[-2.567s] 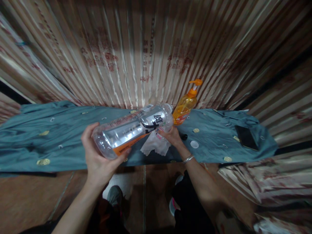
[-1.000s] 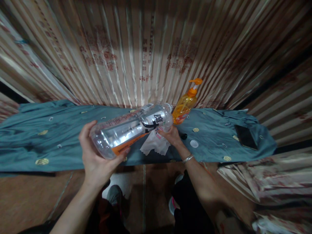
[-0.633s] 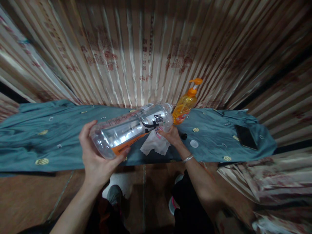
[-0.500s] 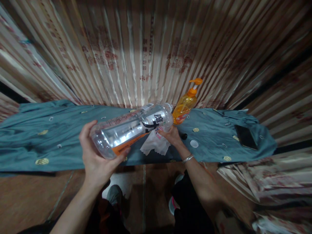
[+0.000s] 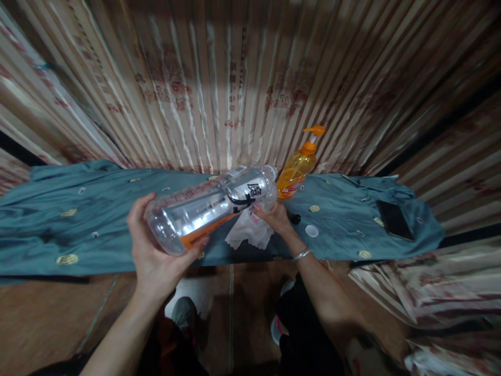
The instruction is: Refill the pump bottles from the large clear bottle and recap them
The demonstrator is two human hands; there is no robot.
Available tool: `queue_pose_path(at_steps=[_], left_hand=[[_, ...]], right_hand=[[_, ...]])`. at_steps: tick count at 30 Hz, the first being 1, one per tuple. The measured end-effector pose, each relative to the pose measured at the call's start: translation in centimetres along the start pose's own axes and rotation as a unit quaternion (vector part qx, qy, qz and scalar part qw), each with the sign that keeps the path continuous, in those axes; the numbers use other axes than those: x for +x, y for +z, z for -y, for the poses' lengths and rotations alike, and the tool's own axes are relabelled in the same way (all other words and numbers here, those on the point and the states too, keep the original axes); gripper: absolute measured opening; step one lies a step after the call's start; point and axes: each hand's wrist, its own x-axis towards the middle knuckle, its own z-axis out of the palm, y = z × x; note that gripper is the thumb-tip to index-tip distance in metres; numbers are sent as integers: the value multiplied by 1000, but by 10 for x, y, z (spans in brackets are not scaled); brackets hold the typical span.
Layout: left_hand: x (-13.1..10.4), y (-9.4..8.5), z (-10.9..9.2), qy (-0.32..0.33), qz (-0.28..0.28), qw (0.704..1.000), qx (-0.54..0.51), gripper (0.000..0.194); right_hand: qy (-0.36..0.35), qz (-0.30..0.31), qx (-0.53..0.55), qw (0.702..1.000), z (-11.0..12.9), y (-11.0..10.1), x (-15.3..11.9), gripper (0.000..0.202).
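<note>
Head view: the big clear plastic bottle with the silver, black and orange label (image 5: 211,209) is held aslant above the teal patterned cloth (image 5: 109,214), and its lie is plain enough from where I stand. Its long axis runs from the broad base, low on the person's left and closer to the body, up to the narrow end on the right and farther off.

The left hand (image 5: 158,266) is the one nearer the base, and it grips it, thumb along the orange edge and the other fingers round the far side. So from that grip the rest of the bottle reaches away, forward and to the right.

The right hand (image 5: 278,218) is at the other end, bent in just under the narrow part, its thumb by a pink-marked patch above a whitish, wavy-edged limp piece (image 5: 250,232). What those fingers close on, and whether they bear any of the bottle, I can't tell; the bottle hides too much.

Just beyond the narrow end stands an orange pump bottle of amber liquid (image 5: 296,169); whether the two touch isn't clear. A small black object (image 5: 296,219) and a round white disc (image 5: 312,231) lie close to the right wrist, while a flat black phone-like slab (image 5: 394,220) sits well apart, farther right.
</note>
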Motion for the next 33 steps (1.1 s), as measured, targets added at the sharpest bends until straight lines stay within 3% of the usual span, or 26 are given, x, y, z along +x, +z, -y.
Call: queue_pose_path(at_steps=[17, 33], left_hand=[[0, 1, 5, 23, -3, 1000, 7, 106], [0, 1, 5, 17, -3, 1000, 9, 106]], right_hand=[[0, 6, -4, 1000, 0, -1, 0, 36], [-6, 7, -1, 1000, -3, 0, 1, 30]])
